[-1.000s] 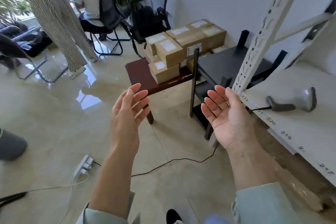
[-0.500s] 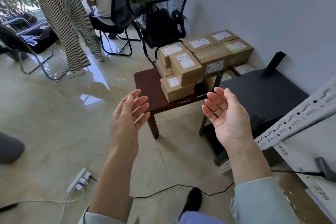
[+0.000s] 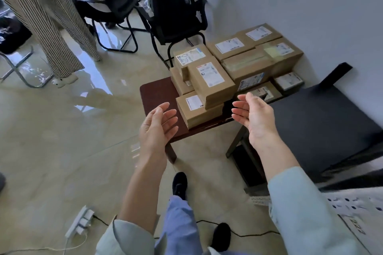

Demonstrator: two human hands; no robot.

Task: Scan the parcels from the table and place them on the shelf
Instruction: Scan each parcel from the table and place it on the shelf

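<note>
At mid-frame the left hand (image 3: 156, 125) and right hand (image 3: 253, 116) (fingers relaxed, holding nothing) flank the parcels (image 3: 211, 85) on the table (image 3: 157, 94).

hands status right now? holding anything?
Left hand: open, fingers relaxed, holding nothing, short of the parcels.
Right hand: open, palm turned inward, holding nothing.

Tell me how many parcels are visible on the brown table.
10 parcels. Front stack: the lowest, one on top of it, two behind at left. Upper back group: four. Low at right: two. Others may be hidden underneath.
</note>
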